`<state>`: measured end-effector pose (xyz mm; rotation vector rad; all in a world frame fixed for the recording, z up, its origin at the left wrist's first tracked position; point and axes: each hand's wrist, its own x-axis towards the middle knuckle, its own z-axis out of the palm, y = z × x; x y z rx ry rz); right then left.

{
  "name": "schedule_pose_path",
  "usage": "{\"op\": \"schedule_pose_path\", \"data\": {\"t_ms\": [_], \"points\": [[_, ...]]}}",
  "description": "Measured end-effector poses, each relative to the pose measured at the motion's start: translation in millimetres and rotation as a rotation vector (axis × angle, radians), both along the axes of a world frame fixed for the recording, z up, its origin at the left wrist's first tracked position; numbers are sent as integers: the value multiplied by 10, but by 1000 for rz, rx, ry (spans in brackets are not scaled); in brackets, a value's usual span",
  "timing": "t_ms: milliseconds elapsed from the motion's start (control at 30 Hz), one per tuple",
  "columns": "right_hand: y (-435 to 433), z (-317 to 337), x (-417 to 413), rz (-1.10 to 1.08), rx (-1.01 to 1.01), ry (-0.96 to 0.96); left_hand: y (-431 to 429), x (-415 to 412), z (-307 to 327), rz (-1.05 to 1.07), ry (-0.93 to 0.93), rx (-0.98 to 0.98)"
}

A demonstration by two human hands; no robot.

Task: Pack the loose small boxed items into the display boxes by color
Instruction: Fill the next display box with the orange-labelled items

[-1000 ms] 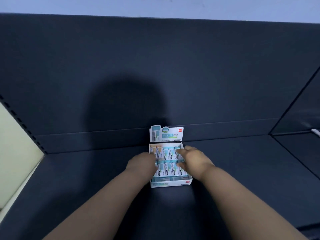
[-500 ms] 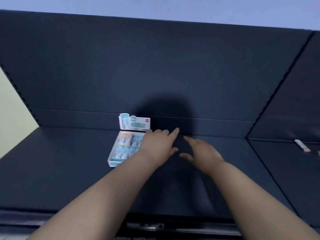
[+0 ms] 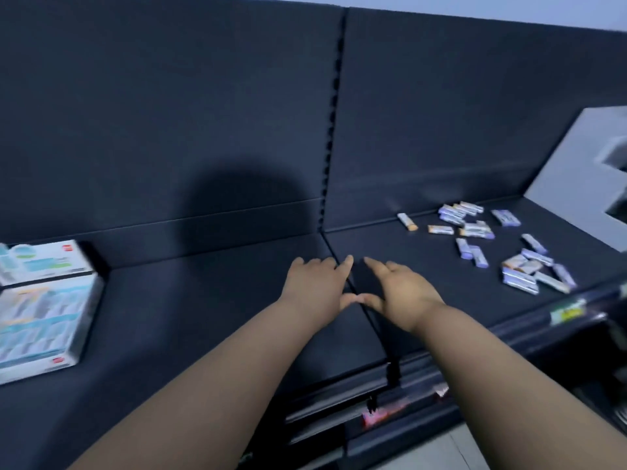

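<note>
Left grip (image 3: 315,286) and right grip (image 3: 403,293) are spread wide, fingers straight, holding nothing, thumbs about touching over the dark shelf (image 3: 203,317); the filled display box (image 3: 44,320) sits far left; loose boxes (image 3: 475,229) lie scattered at right.

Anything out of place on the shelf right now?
Yes. The loose small boxes lie scattered at all angles on the right shelf section, a few piled near its front edge. The display box at far left looks full, though blurred. The left hand and right hand hold nothing.
</note>
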<state>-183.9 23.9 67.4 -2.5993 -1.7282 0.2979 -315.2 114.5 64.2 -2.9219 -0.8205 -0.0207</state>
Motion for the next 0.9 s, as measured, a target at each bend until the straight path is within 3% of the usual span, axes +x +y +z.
{"op": "schedule_pose_path", "data": {"t_ms": [433,900], "points": [[-198,-133,1254,-200,13,69,111,1281,-147,-110,52,-16],[-36,-123,3013,9,5,48,-190,2761,-309,144,64,-41]]}}
